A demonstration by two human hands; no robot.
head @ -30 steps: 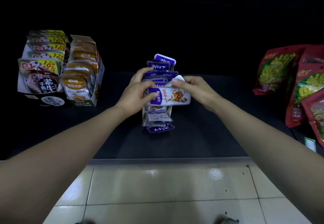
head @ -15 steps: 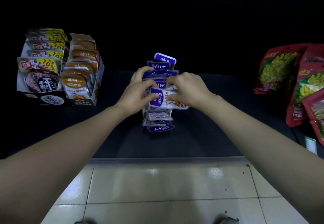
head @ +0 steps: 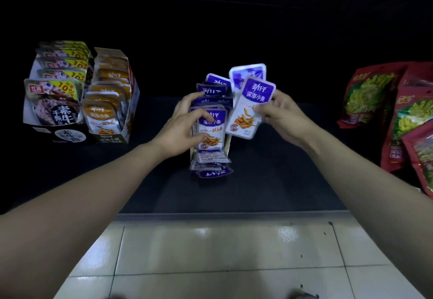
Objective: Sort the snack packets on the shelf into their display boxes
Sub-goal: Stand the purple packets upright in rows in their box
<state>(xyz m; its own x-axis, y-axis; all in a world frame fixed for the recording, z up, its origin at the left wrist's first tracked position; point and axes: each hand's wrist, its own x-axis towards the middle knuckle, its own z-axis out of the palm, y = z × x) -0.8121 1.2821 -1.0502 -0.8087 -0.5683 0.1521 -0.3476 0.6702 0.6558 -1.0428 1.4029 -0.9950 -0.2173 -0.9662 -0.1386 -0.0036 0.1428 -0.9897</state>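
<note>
Two purple fish-snack packets (head: pixel 251 109) were pinched, fanned apart, in the right hand (head: pixel 284 114), lifted just right of and above the purple display box (head: pixel 227 146) that stood on the shelf (head: pixel 269 181). The left hand (head: pixel 184 126) gripped the row of purple packets (head: pixel 209 127) standing in that box, fingers curled over their tops and thumb on the front one. Several loose purple packets (head: pixel 212 166) lay spilled at the box's front, touching it. The risk, as I judged it, lay in the fan: the rear packet looked only thinly caught and could slide free while being pushed into the crowded row. Easing the left hand's hold to open a gap could let the row topple forward onto the spilled ones, and a hard push might shove the light box backward.
</note>
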